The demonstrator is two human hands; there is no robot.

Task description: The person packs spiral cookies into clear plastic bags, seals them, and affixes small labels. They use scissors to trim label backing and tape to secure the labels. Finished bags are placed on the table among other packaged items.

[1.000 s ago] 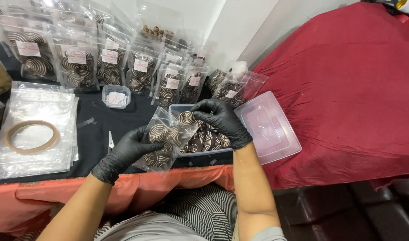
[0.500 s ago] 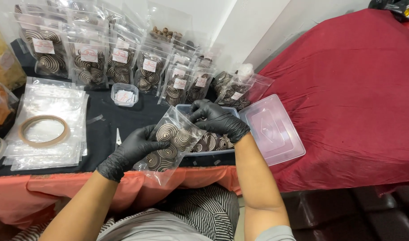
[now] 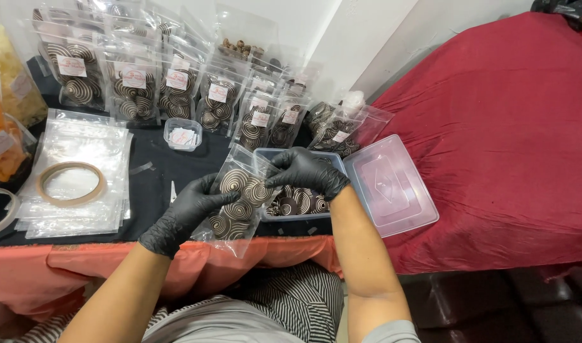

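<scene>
Black disposable gloves cover the left hand (image 3: 184,213) and right hand (image 3: 307,171); forearms bare, striped garment below.

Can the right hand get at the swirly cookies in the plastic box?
Probably yes. The right hand hovers right over the open plastic box of swirl cookies. Its lid lies off to the side, so nothing covers them.
</scene>
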